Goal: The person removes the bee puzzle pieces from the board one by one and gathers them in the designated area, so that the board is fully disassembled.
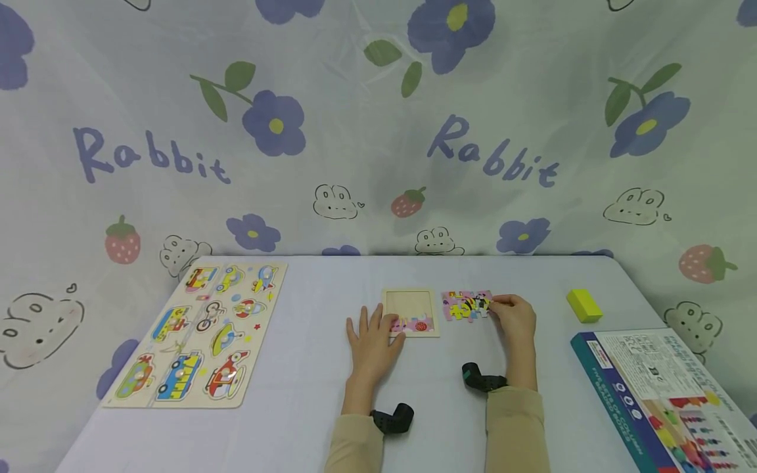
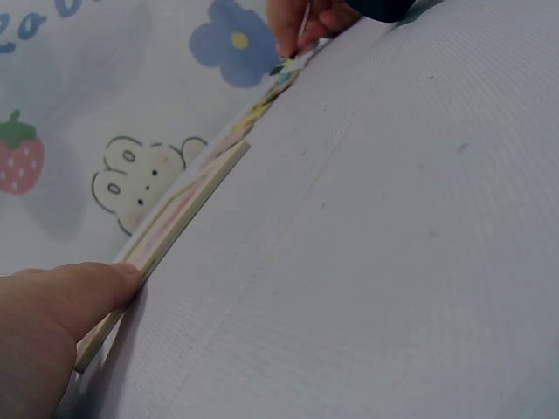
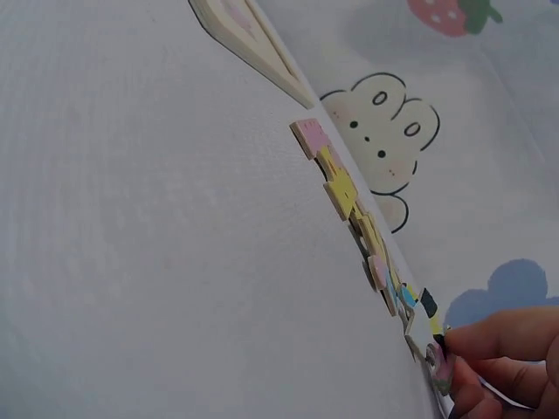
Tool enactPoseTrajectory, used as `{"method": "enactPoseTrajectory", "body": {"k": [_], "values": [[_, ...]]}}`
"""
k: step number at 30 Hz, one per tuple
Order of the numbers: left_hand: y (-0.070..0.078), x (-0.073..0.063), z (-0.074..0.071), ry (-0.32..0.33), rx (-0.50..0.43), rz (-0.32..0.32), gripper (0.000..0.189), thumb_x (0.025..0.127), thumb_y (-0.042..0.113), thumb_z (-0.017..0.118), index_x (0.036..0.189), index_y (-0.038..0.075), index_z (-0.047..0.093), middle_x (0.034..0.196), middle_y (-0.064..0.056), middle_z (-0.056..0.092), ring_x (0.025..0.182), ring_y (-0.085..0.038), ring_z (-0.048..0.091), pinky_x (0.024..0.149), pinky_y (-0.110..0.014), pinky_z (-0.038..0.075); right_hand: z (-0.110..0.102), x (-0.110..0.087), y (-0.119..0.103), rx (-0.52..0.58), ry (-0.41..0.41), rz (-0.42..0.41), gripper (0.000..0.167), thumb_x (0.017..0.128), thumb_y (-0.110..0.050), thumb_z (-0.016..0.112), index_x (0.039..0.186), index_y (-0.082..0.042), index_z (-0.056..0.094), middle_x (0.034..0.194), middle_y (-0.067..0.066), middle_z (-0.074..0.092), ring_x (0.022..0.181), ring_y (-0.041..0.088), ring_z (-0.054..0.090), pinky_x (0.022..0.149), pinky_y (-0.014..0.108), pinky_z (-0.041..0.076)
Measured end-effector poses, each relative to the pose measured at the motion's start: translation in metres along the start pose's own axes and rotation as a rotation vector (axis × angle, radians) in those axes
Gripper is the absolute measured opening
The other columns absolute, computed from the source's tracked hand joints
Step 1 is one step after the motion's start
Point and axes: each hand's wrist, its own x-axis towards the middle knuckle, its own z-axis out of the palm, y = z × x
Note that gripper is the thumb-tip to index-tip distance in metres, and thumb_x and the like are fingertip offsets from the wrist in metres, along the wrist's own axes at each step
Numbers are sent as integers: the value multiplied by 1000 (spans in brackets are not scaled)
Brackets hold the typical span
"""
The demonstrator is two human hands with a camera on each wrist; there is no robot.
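My left hand [image 1: 372, 345] rests at the lower left corner of a small wooden puzzle tray [image 1: 409, 303]; its fingers are spread and its thumb touches the tray's edge. Pink puzzle pieces [image 1: 408, 325] lie along the bottom of the tray. Right of the tray sits a cluster of jigsaw pieces [image 1: 464, 306] in pink, yellow and black, lying against one another on the cloth. At that cluster's right end my right hand [image 1: 517, 322] pinches a puzzle piece [image 3: 443, 371] between thumb and fingers. In the right wrist view the fingertips partly hide this piece.
A wooden vehicle puzzle board [image 1: 201, 341] lies on the left of the white table [image 1: 296, 420]. At the right are a yellow block [image 1: 584, 305] and a printed box [image 1: 668, 394]. A patterned curtain [image 1: 378, 131] hangs behind the table.
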Motion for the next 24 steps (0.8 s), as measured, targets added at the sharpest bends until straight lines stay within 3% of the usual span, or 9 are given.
{"method": "enactPoseTrajectory", "body": {"k": [6,12,18,24], "values": [[0,0,0,-6,7,-4,36,87,35,60,119,18,57,144,-12,38,137,-40,18,105,-62,1,0,1,0,-4,9,-11,25,83,-14,61,104,0,63,87,8,60,75,15,50,58,20,39],[0,0,-1,-4,3,-3,37,87,35,60,119,18,57,144,-12,39,137,-40,18,106,-62,1,0,3,1,137,-8,-8,28,85,-14,60,111,-2,61,90,6,56,70,10,51,53,14,43],[0,0,0,5,6,3,37,86,35,61,119,18,57,143,-13,39,136,-40,20,105,-63,2,2,2,-4,297,-69,-139,30,88,-14,60,115,0,58,105,7,59,82,7,55,68,15,49],[-1,0,1,9,5,6,37,87,34,60,120,18,57,143,-13,39,136,-40,20,105,-63,2,5,-1,-8,394,-117,-203,29,88,-12,60,114,2,56,103,2,59,87,4,58,74,16,50]]}}
